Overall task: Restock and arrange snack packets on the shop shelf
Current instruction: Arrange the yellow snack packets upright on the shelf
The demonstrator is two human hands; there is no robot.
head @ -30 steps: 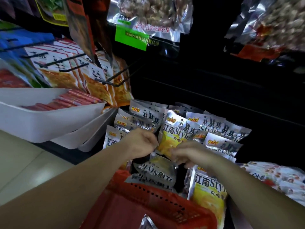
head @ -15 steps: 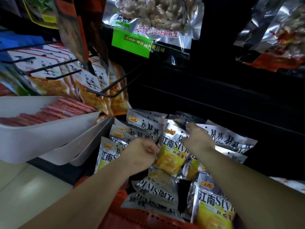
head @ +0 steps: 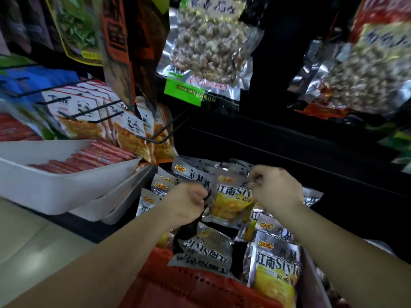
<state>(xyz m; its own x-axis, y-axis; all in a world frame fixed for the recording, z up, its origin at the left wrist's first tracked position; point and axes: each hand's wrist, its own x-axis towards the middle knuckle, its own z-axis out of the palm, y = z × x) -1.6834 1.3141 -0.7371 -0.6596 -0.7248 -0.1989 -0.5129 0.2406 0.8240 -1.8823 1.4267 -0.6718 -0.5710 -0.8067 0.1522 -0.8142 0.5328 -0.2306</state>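
At the centre of the frame, the silver-and-yellow foil snack packet (head: 231, 201) stands upright between both hands. The right hand (head: 275, 187), which half a second ago reached over the back row, now pinches its upper right corner. The left hand (head: 184, 205) grips its left edge, fingers curled. It is probably being seated in line, and more packets wait lower down in the red plastic basket (head: 189, 290).

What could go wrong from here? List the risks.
1. The left hand and right hand pinch the packet only by its upper edges; it may slip.
2. Pushing it in could topple the leaning rows.
3. The hook juts out above the left hand; lifting could snag it.
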